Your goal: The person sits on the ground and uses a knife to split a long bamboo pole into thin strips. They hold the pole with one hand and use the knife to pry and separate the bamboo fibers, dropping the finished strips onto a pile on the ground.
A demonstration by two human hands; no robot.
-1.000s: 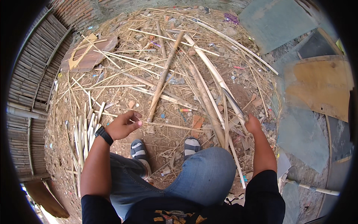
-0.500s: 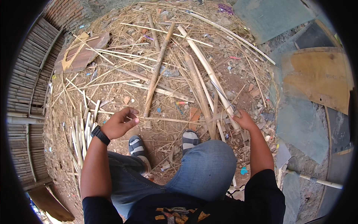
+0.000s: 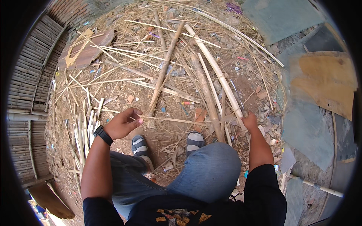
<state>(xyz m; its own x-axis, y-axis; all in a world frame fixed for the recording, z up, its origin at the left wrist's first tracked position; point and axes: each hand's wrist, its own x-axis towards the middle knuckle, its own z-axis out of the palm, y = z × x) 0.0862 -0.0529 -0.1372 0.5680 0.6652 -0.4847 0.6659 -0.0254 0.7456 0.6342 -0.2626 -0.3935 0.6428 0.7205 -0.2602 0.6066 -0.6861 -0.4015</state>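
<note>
My right hand [image 3: 249, 121] is closed around the handle of a long knife. Its thin grey blade [image 3: 236, 89] points away from me and shows narrow, almost edge-on. Just left of that fist lies the near end of a pale split bamboo pole [image 3: 217, 69]; whether the hand touches it I cannot tell. With a black watch on its wrist, my left hand [image 3: 122, 123] hovers over the ground before my left foot, thumb and curled index finger apart. A thin bamboo strip [image 3: 173, 119] runs rightward from beside its fingertips, with no grip on it visible.
Brown poles [image 3: 166, 69] and loose strips cover the littered dirt ahead. Cut bamboo pieces [image 3: 83, 132] stack at the left, near a bamboo wall [image 3: 28, 79]. A broken brown board [image 3: 86, 51] lies at far left. Flat grey sheets [image 3: 307, 128] line the right side.
My right hand has shifted slightly right and down. The knife blade has swung off the split bamboo pole to its right side and turned narrow. My left hand has barely moved.
</note>
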